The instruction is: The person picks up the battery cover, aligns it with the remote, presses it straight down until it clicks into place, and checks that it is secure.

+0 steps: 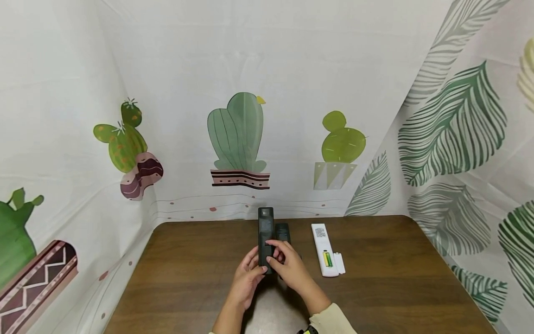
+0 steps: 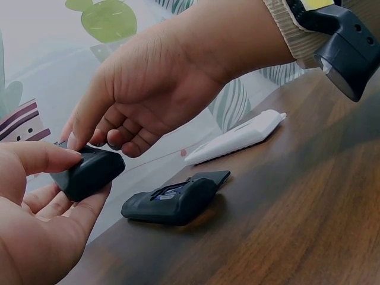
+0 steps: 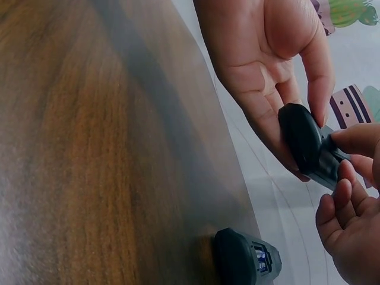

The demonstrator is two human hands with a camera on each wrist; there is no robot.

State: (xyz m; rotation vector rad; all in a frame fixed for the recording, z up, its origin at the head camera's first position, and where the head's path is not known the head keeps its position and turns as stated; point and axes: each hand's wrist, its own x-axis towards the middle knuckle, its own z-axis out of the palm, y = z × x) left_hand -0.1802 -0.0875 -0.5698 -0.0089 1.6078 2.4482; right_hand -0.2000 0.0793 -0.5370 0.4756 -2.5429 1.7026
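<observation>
A black remote control (image 1: 265,223) is held up over the table with its back towards the head camera. My left hand (image 1: 247,277) grips its lower end, thumb on the near edge and fingers underneath. The thumb and index finger of my right hand (image 1: 293,270) are bent onto the back of this remote, around its lower half; the other fingers curl beside it. Just right of it, a second black remote (image 2: 178,199) lies on the table, its battery compartment uncovered and batteries inside. My fingers hide part of the held remote's back.
A white remote (image 1: 320,239) lies back-up to the right, green-yellow batteries (image 1: 327,259) showing in its compartment. Its white battery cover (image 1: 340,263) lies against its side. The brown wooden table (image 1: 187,273) ends at a white cloth backdrop (image 1: 292,55) printed with cacti and leaves.
</observation>
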